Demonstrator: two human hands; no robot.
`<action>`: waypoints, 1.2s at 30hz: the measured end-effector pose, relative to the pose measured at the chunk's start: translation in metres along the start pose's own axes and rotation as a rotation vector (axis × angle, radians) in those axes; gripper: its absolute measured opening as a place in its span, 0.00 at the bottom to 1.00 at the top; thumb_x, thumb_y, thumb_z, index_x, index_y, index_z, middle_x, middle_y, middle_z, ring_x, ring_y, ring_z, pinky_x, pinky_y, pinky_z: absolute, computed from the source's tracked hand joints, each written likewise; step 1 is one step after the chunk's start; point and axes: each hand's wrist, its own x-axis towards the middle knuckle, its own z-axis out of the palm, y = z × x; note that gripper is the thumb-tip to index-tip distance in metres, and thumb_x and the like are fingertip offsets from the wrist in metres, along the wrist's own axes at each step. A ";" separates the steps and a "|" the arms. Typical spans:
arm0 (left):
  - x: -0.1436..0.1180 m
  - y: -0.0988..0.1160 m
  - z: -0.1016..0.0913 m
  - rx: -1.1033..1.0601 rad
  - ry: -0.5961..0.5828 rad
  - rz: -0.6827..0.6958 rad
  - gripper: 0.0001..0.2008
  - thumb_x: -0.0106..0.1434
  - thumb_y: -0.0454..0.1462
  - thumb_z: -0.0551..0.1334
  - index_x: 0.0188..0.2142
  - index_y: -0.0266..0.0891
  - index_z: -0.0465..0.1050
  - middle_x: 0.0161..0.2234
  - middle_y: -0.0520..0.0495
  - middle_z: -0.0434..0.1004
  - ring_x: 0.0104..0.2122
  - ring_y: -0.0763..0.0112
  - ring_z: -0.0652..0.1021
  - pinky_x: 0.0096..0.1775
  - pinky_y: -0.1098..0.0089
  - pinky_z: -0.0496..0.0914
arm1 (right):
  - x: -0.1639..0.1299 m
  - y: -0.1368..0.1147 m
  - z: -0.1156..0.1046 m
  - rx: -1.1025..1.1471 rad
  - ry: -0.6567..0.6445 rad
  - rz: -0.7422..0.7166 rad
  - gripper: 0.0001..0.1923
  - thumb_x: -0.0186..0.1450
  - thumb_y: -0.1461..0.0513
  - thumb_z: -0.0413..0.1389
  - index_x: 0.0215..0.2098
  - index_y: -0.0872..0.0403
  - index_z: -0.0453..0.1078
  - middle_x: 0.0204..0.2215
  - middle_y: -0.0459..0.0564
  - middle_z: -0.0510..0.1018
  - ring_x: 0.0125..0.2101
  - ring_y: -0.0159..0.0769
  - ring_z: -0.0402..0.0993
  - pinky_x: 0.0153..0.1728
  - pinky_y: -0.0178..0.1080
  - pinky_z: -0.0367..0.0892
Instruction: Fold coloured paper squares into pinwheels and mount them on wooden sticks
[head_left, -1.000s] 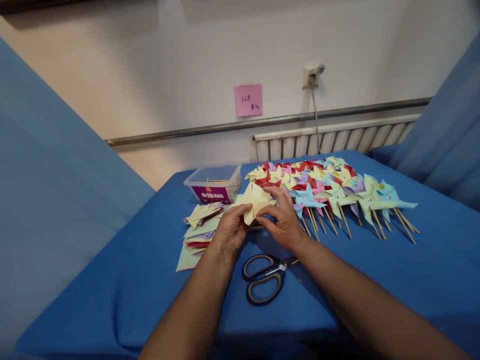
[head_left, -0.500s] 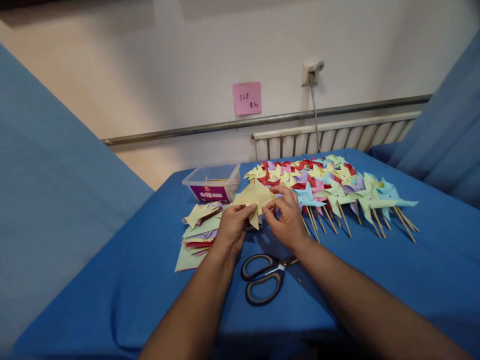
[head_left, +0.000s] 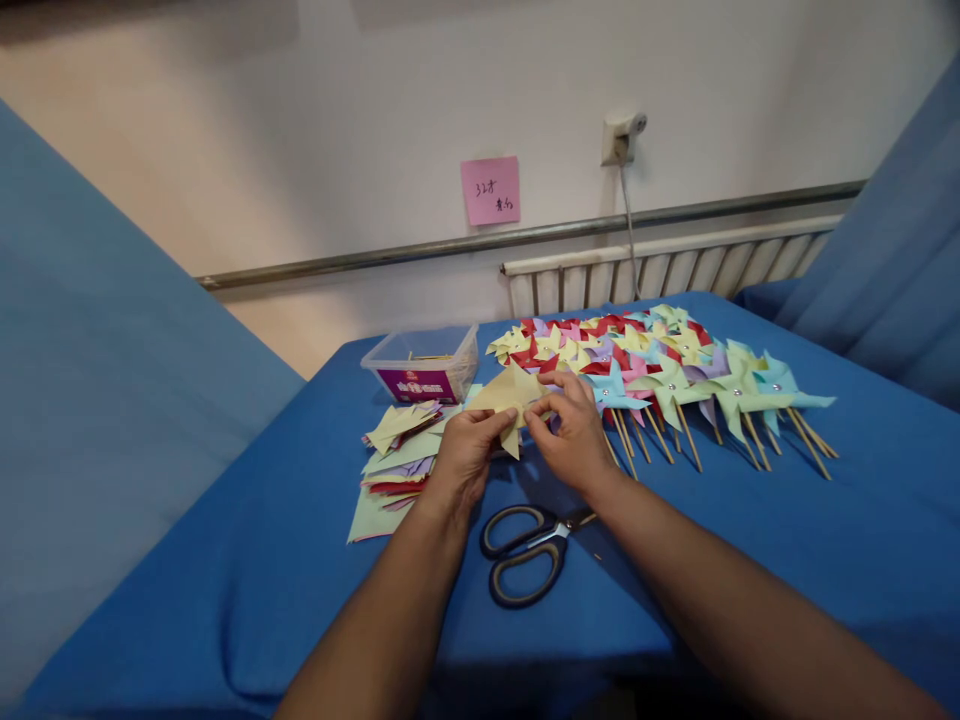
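One yellow paper sheet (head_left: 508, 397), matte, creased into triangular flaps, pinched between left hand (head_left: 466, 452) and right hand (head_left: 574, 436) above the blue cloth table (head_left: 787, 540). One pair of black-handled scissors (head_left: 529, 548) lies just below. Paper pinwheels (head_left: 660, 370) on wooden sticks: too many to count.

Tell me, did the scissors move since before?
No. The scissors lie in the same spot below both hands, just right of the paper stack; only the camera shifted.

1. The yellow sheet (head_left: 510, 393) is matt paper.
2. The pinwheels (head_left: 660, 365) are matt paper on wooden sticks.
3. The scissors (head_left: 525, 550) have metal blades and glossy plastic handles.
4. The box (head_left: 421, 362) is clear plastic.
5. The tablecloth (head_left: 300, 560) is smooth blue cloth.
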 end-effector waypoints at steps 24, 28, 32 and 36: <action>0.007 -0.003 -0.008 0.190 0.036 -0.001 0.10 0.42 0.38 0.71 0.23 0.32 0.77 0.20 0.46 0.76 0.18 0.72 0.72 0.22 0.72 0.64 | 0.004 0.001 -0.004 0.147 0.048 0.067 0.13 0.61 0.62 0.60 0.45 0.51 0.70 0.52 0.57 0.71 0.55 0.47 0.67 0.56 0.53 0.65; 0.003 0.007 -0.012 0.370 0.000 0.012 0.08 0.42 0.38 0.70 0.22 0.34 0.77 0.21 0.46 0.76 0.19 0.71 0.71 0.22 0.72 0.63 | 0.016 0.003 -0.019 0.188 0.070 0.106 0.29 0.59 0.61 0.62 0.58 0.49 0.63 0.58 0.58 0.69 0.59 0.47 0.65 0.58 0.54 0.63; -0.004 0.017 -0.013 0.637 -0.120 0.061 0.03 0.44 0.35 0.67 0.20 0.36 0.75 0.17 0.52 0.70 0.18 0.75 0.65 0.21 0.73 0.57 | 0.020 0.005 -0.028 0.290 -0.200 0.153 0.33 0.57 0.62 0.64 0.60 0.49 0.62 0.48 0.53 0.78 0.51 0.45 0.74 0.53 0.51 0.67; -0.006 0.021 -0.013 0.825 -0.290 0.117 0.05 0.46 0.34 0.62 0.24 0.37 0.78 0.20 0.53 0.71 0.20 0.74 0.65 0.23 0.73 0.57 | 0.018 0.006 -0.027 0.267 -0.428 0.191 0.33 0.55 0.64 0.64 0.58 0.49 0.65 0.40 0.49 0.80 0.42 0.41 0.77 0.44 0.46 0.72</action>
